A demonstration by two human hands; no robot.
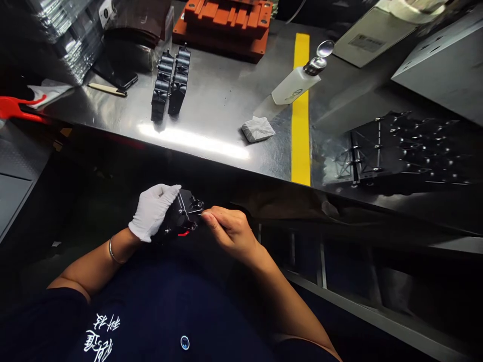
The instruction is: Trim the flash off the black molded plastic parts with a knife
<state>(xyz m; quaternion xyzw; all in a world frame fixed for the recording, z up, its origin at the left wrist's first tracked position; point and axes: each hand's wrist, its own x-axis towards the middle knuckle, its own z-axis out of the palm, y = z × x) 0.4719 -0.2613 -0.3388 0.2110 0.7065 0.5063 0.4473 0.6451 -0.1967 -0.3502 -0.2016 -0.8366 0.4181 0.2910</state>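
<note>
My left hand (154,211), in a white glove, grips a black molded part (180,208) with ribs and small round bosses, held in front of my body below the bench edge. A small red piece (183,234) shows at its lower side. My bare right hand (232,229) is pinched at the part's right side, thumb against the fingers. Whatever sits between those fingertips is too small to make out. On the bench beyond lie two long black molded parts (160,85), side by side.
On the metal bench (222,100) stand an orange-red fixture (226,25), a white squeeze bottle (296,85) and a folded white wipe (258,129). A yellow tape strip (301,125) crosses it. A knife-like tool (107,89) and phone (121,75) lie left; several black parts (415,151) lie right.
</note>
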